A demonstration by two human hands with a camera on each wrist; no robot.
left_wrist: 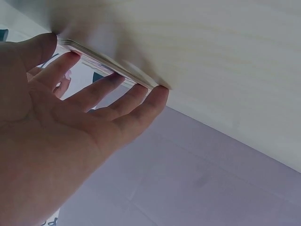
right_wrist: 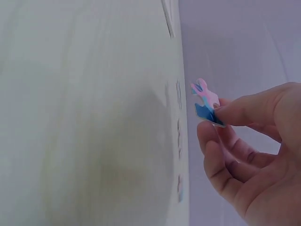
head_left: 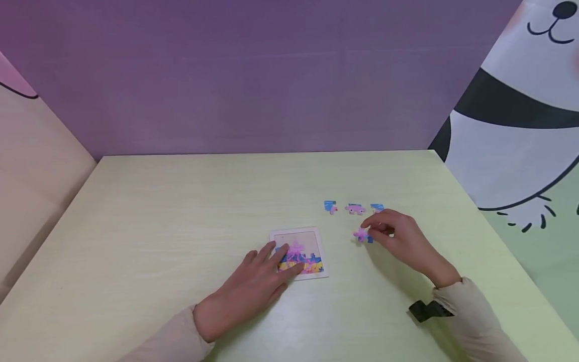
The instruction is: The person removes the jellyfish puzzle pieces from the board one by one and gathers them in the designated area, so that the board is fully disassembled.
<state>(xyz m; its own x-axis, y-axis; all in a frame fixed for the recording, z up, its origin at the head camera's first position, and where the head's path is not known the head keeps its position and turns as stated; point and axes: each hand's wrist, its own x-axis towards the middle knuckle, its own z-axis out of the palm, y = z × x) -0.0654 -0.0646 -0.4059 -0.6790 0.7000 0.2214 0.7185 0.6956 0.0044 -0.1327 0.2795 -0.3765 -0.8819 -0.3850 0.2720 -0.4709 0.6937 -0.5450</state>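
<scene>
A square jigsaw puzzle board (head_left: 323, 267) with a pale frame lies on the table. Pink, blue and yellow pieces (head_left: 313, 265) fill its lower part, while bare backing shows at its upper right. My left hand (head_left: 249, 286) rests over the board's left side with fingers spread; in the left wrist view its fingertips (left_wrist: 157, 94) touch the board's edge. To the right of the board, my right hand (head_left: 404, 244) pinches a pink and blue puzzle piece (right_wrist: 209, 106) between thumb and fingers. The right wrist view shows that piece held off the table, tilted.
Three loose puzzle pieces lie in a row behind the right hand: a blue and pink one (head_left: 330, 206), a pink one with eyes (head_left: 355, 209), and a partly covered one (head_left: 377, 206). A purple panel (head_left: 262, 80) stands behind the table (head_left: 158, 226).
</scene>
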